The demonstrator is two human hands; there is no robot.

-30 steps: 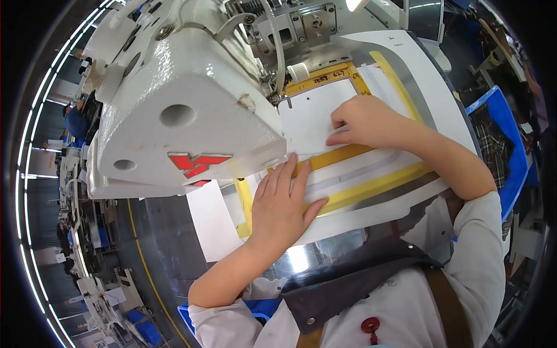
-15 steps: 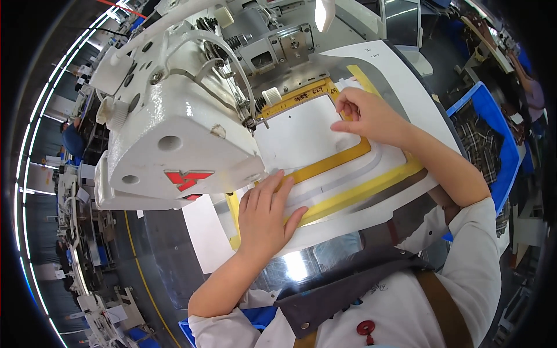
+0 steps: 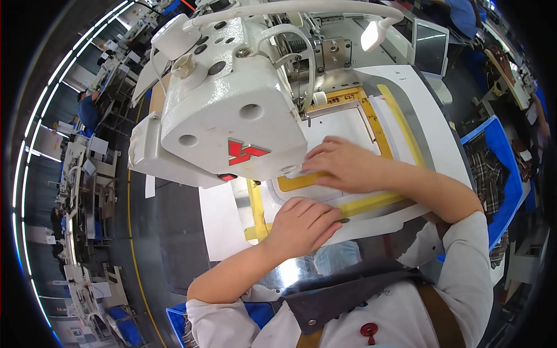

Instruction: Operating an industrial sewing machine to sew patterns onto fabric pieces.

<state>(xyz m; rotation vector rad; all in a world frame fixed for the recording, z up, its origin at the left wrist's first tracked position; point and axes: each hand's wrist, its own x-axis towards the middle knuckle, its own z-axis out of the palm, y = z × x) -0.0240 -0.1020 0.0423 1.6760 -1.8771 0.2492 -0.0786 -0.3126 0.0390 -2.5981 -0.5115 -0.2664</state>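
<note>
A sewing workshop: white sewing machine (image 3: 212,107), rows of workstations (image 3: 84,188), blue bin (image 3: 512,181) of plaid cloth (image 3: 483,165).

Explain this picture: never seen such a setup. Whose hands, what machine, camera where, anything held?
No robot here: these are a person's bare hands, seen from a wide fisheye camera worn on the head and looking down, so straight edges bend. The big white machine looks like a sewing machine. Beside it lies a yellow frame around a white panel, with yellow strips farther out. The left hand lies over the near side of the work; the right hand is over the panel and the frame's near bar. I see nothing clearly held, though the right fingertips are hard to make out. At right, a blue bin holds plaid cloth.
</note>
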